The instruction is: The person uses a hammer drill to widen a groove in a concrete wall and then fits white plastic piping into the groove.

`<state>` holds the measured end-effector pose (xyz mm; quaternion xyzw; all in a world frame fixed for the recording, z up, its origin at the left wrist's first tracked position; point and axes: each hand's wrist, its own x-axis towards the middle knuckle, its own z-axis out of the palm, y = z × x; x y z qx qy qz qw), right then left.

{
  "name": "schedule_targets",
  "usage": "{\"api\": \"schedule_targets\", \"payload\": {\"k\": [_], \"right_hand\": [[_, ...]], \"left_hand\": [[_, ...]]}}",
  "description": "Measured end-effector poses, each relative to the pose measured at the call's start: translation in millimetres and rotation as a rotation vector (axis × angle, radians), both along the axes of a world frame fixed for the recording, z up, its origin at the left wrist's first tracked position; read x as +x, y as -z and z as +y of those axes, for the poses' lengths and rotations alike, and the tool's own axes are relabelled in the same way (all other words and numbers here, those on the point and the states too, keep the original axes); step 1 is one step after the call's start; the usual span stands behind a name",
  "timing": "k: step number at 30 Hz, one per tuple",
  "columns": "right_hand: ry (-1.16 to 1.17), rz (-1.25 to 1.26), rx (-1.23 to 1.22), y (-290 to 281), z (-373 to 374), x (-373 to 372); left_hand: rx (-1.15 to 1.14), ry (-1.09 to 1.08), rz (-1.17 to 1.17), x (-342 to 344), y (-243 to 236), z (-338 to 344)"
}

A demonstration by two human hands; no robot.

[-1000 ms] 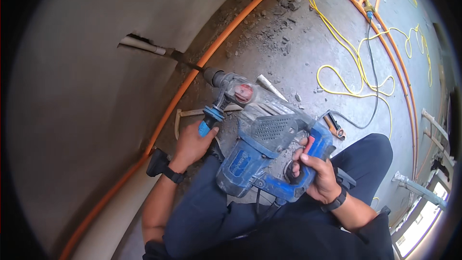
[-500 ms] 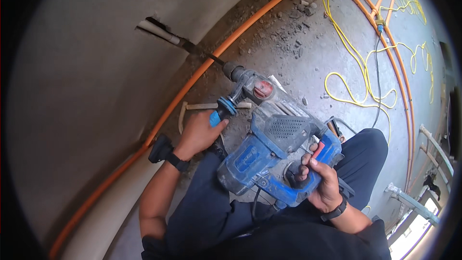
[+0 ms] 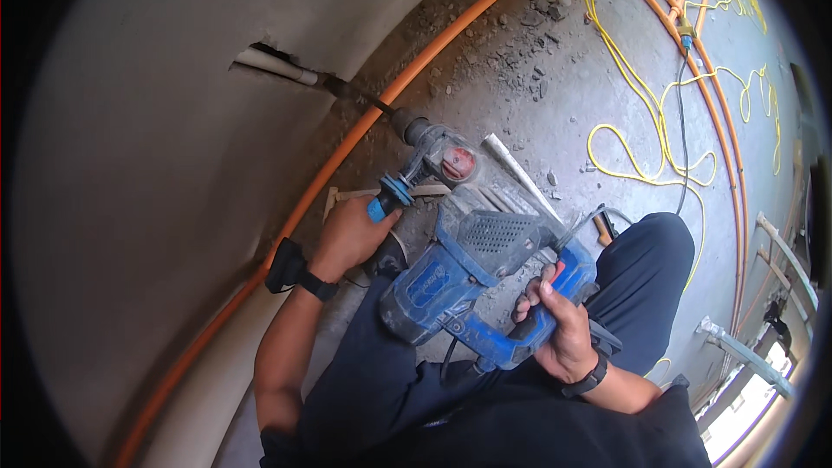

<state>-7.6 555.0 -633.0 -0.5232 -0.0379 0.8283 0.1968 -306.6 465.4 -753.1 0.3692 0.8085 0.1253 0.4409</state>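
Both my hands hold a dusty blue and grey rotary hammer (image 3: 485,243) across my lap. My left hand (image 3: 354,232) is wrapped round its side handle (image 3: 392,198), near the front. At the back, my right hand (image 3: 559,325) grips the main handle, thumb close to the red trigger (image 3: 559,270). The dark chisel bit (image 3: 368,100) points up and left over the orange pipe, its tip at the base of the wall (image 3: 173,121). There a slot in the wall bares a pale pipe (image 3: 276,64). Dust and shadow blur the very tip.
An orange pipe (image 3: 433,50) runs along the wall's foot, and a thick pale pipe (image 3: 204,390) lies at lower left. Rubble (image 3: 520,61) covers the floor beyond the tool. Yellow cable (image 3: 620,143) loops at the right near more orange pipes (image 3: 724,121). A white pipe piece (image 3: 520,175) lies behind the tool.
The rotary hammer and both hands have shifted slightly left and up in view, the bit still at the slot's lower end. More of the white pipe piece shows. Both grips are unchanged.
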Motion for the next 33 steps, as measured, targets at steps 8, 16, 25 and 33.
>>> {"api": "schedule_targets", "payload": {"k": [8, 16, 25, 33], "right_hand": [[0.011, -0.025, -0.037, 4, 1, -5], [-0.013, 0.048, 0.064, 9, -11, -4], [-0.014, -0.038, 0.072, 15, 1, -18], [-0.030, 0.021, 0.134, 19, 11, -25]], "left_hand": [[-0.036, -0.023, -0.025, -4, 1, 4], [-0.005, -0.030, -0.064, -4, 5, 1], [-0.021, -0.074, -0.119, -10, 18, 3], [-0.067, -0.039, -0.092, -11, 11, 12]]}}
